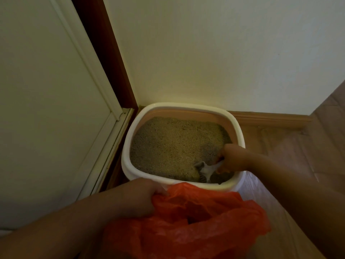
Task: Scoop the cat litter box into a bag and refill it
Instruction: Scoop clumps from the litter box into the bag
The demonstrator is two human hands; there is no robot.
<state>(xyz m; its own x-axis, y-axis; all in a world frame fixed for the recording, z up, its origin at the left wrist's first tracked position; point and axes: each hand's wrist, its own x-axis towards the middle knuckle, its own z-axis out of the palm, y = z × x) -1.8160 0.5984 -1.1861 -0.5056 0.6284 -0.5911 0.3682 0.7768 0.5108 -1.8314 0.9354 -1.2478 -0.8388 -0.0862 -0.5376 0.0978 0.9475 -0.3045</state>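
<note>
Firstly, litter box (128, 146): rigid white tub on the floor in a wall corner, filled with loose, heavy granules. Scoop (206, 170): stiff white plastic, gripped at its handle by the right hand (231, 157), its head dug into the near-right litter. Bag (196, 221): thin, floppy orange plastic just before the box; left hand (138, 197) clutches its rim. Door frame (104, 43) crowds the left.

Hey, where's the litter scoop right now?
The scoop is in the near right corner of the litter box, dug into the litter, held by the right hand, just beyond the orange bag.
</note>
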